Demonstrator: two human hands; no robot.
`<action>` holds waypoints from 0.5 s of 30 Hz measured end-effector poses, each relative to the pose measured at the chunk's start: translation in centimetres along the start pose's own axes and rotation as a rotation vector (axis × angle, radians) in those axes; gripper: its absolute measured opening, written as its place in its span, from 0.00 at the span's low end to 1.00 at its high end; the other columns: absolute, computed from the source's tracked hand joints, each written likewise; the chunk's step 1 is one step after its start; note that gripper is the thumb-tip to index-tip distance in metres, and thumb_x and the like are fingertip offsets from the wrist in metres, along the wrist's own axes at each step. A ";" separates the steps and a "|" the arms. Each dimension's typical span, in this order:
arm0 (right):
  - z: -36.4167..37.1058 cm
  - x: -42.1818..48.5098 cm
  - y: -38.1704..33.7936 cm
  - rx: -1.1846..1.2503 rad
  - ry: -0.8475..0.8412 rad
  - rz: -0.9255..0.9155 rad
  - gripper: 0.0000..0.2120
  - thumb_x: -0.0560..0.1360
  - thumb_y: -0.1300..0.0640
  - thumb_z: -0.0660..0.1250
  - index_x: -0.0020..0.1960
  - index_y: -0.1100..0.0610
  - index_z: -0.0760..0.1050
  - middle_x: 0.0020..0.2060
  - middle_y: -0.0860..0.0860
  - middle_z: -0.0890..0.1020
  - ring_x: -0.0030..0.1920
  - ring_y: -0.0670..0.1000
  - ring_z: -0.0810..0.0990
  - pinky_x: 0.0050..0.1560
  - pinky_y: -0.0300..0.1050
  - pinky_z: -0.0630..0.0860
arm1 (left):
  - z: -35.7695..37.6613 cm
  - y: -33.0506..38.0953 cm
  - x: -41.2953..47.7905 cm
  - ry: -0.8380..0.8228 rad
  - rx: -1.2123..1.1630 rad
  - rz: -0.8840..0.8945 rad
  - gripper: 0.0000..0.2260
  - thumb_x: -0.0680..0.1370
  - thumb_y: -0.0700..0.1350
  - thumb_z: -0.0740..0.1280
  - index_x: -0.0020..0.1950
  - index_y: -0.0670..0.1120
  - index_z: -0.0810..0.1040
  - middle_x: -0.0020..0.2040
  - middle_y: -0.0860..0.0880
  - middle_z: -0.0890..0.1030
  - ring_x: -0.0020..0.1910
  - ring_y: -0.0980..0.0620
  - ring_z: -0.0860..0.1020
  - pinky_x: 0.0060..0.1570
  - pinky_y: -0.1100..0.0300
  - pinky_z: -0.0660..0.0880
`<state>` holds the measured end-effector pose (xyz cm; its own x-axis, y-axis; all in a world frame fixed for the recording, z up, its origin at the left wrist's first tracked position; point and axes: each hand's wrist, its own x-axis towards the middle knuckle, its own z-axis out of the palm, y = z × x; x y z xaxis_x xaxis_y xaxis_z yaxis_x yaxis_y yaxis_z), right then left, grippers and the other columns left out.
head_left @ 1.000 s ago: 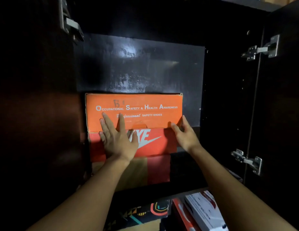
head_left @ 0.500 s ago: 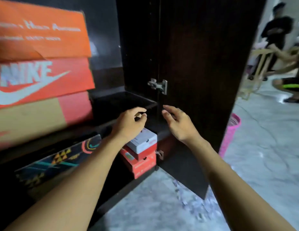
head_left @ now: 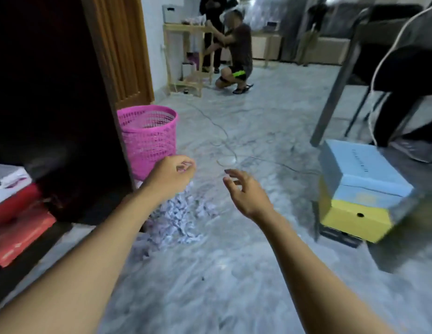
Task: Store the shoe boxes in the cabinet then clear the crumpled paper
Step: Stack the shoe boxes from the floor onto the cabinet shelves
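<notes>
Floor: polished grey stone or tile, veined, glossy. Basket: pink plastic, open lattice, slight sheen. Crumpled paper: white, creased, rough, matt. Blue shoe box and yellow shoe box: cardboard, smooth, matt; finish of the dark box under them unreadable. Cabinet: dark wood-look panel, low sheen. Red boxes inside it: smooth card, faint gloss. Door: brown wood, ribbed. Table leg: grey metal, satin. Rack: pale bare wood.
</notes>
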<state>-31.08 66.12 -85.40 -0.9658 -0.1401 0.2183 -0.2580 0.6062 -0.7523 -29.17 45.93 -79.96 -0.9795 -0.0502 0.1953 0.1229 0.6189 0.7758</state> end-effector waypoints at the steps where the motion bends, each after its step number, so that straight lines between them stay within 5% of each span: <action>1: -1.2 -0.8 2.1 -0.014 0.050 0.050 0.17 0.81 0.45 0.61 0.67 0.48 0.75 0.65 0.49 0.77 0.60 0.48 0.80 0.62 0.49 0.75 | 2.2 0.5 0.2 -0.055 -0.010 0.015 0.07 0.79 0.43 0.66 0.55 0.46 0.82 0.48 0.51 0.82 0.52 0.52 0.81 0.49 0.63 0.72; 5: -4.6 -5.1 9.4 -0.037 0.228 0.231 0.17 0.81 0.45 0.60 0.67 0.48 0.75 0.64 0.48 0.77 0.59 0.47 0.79 0.61 0.51 0.75 | 11.6 2.0 0.5 -0.274 -0.068 0.043 0.08 0.80 0.48 0.66 0.57 0.50 0.81 0.53 0.53 0.81 0.51 0.55 0.78 0.52 0.59 0.75; 10: -8.0 -10.5 17.4 -0.064 0.329 0.441 0.18 0.81 0.43 0.58 0.68 0.48 0.73 0.65 0.47 0.75 0.61 0.47 0.77 0.61 0.50 0.75 | 23.1 4.4 0.7 -0.500 -0.128 0.048 0.07 0.80 0.51 0.66 0.55 0.54 0.80 0.54 0.51 0.80 0.52 0.54 0.77 0.44 0.66 0.71; 15: -11.8 -14.3 25.9 0.080 0.427 0.693 0.21 0.82 0.44 0.58 0.71 0.51 0.71 0.69 0.50 0.74 0.61 0.49 0.75 0.62 0.48 0.73 | 33.1 6.9 1.0 -0.704 -0.206 -0.094 0.13 0.80 0.55 0.64 0.63 0.54 0.76 0.60 0.51 0.75 0.57 0.50 0.76 0.52 0.56 0.74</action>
<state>-23.67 93.06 -100.62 -0.8174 0.5662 -0.1065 0.3770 0.3859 -0.8420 -34.61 76.11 -94.28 -0.8494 0.4619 -0.2552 -0.0073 0.4733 0.8809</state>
